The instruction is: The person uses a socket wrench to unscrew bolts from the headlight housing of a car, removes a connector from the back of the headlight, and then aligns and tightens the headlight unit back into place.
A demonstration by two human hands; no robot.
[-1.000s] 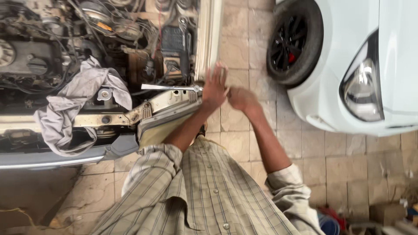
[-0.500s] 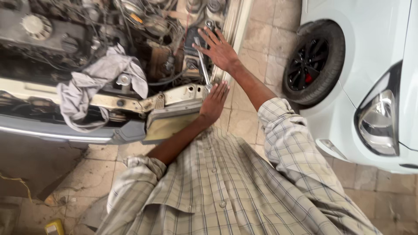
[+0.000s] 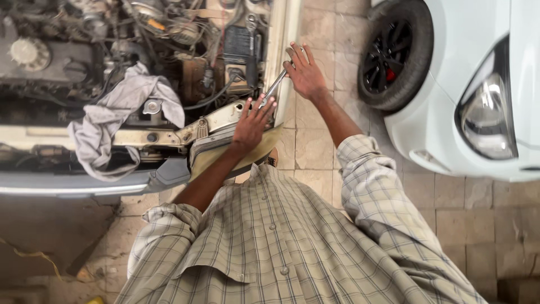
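Both hands at the corner of the open engine bay, a wrench between them.

The right hand [image 3: 304,70] is up at the pale fender edge [image 3: 283,50], fingers loosely curled at the top end of a slim metal wrench [image 3: 274,88]; whether that grip is truly clamped on it, I cannot tell. The left hand [image 3: 253,121] lies flat, fingers spread apart, on the front corner panel [image 3: 216,121], its fingertips touching the wrench's lower end. The wrench slants along the fender, just beside the black battery [image 3: 239,45]. A grey rag [image 3: 112,121] drapes over the front crossmember, well to the left. A white car [image 3: 478,84] stands on the tiled floor [image 3: 315,146] to the right.
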